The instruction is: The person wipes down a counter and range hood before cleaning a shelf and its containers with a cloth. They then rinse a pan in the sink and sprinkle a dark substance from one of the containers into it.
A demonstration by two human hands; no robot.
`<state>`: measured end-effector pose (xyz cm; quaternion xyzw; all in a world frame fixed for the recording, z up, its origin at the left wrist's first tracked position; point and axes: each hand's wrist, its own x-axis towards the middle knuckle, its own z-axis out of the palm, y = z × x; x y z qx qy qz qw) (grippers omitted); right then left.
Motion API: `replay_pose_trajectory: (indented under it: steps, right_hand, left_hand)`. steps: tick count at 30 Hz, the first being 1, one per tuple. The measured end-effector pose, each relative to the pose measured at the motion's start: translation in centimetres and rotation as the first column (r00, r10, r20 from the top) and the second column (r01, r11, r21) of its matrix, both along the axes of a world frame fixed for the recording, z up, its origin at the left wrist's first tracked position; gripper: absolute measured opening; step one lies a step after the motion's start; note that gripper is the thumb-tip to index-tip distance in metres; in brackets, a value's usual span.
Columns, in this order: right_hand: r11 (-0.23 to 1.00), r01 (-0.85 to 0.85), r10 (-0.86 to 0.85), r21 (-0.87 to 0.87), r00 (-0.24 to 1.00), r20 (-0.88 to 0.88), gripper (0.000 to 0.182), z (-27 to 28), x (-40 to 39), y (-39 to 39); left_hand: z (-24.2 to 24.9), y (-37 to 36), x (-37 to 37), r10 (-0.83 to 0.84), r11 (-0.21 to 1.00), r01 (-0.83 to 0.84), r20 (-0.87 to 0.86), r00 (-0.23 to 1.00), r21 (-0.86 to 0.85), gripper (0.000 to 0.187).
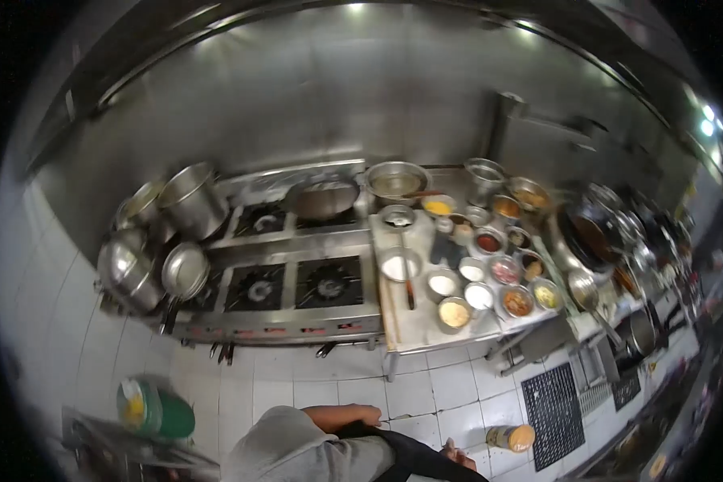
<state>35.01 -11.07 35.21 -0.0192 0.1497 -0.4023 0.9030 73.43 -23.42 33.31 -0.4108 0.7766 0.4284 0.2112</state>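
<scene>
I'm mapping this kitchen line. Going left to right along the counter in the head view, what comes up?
Stacked steel pots → gas burners → wok on the back burner → ladle with a dark handle → small bowls of spices and sauces → dark wok with reddish sauce.

Before you stands a steel stove (297,317) with four burners — a wok (323,197) sits on the rear right one, and big steel pots (191,199) crowd its left end. To its right a steel counter (426,325) carries many small bowls (490,277) of sauces and powders — plus a ladle (407,277). On the white tiled floor (426,394) stand a green bucket (154,410) and a small tin (510,437).
</scene>
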Motion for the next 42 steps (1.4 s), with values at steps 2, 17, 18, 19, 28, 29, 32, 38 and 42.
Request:
replay_pose_trajectory:
  steps: [2,17,18,19,28,29,32,38,42]
  right_hand:
    - [0.992,-0.127,0.117,0.02,0.836,-0.536,0.049,1.9,2.0,-2.5]
    - [0.209,-0.968,-0.073,-0.14,0.127,-0.989,0.032,14.0,39.8,-15.1]
    - [0.168,-0.975,-0.068,-0.146,0.136,-0.988,0.032,10.3,41.2,-15.7]
    - [-0.039,-0.949,-0.215,-0.314,0.315,-0.925,0.037,5.6,42.1,-16.2]
    - [-0.228,-0.95,-0.194,-0.212,0.258,-0.947,0.044,10.5,47.6,-16.9]
    - [-0.234,-0.954,-0.205,-0.185,0.234,-0.95,0.042,11.2,48.1,-17.2]
    - [-0.38,-0.898,-0.27,-0.223,0.338,-0.901,0.047,10.8,49.0,-19.3]
    - [-0.415,-0.868,0.006,-0.273,0.297,-0.955,0.049,8.5,48.5,-21.2]
    - [0.109,-0.991,0.607,-0.076,0.127,-0.784,0.049,8.9,48.4,-21.0]
  left_hand:
    - [-0.7,1.0,2.8,0.16,0.987,-0.16,-0.044,0.986,0.012,0.048]
    - [7.7,6.3,19.4,0.969,0.092,-0.69,-0.224,-0.104,0.718,0.07]
    - [5.8,6.7,20.1,0.93,0.055,-0.617,-0.266,-0.254,0.785,0.064]
    - [1.9,6.2,21.7,0.913,0.155,-0.726,-0.377,-0.154,0.67,0.06]
    - [8.3,13.1,24.3,0.764,-0.223,-0.97,-0.636,-0.11,-0.101,0.031]
    - [13.3,13.9,23.8,0.772,-0.283,-0.952,-0.562,-0.296,0.112,0.033]
    - [11.4,14.9,23.8,0.623,-0.438,-0.887,-0.662,-0.417,0.147,0.03]
    - [16.7,13.5,23.1,0.478,-0.366,-0.847,-0.702,-0.527,0.386,0.03]
    - [17.4,10.4,21.1,0.53,-0.227,-0.941,-0.779,-0.335,0.251,0.042]
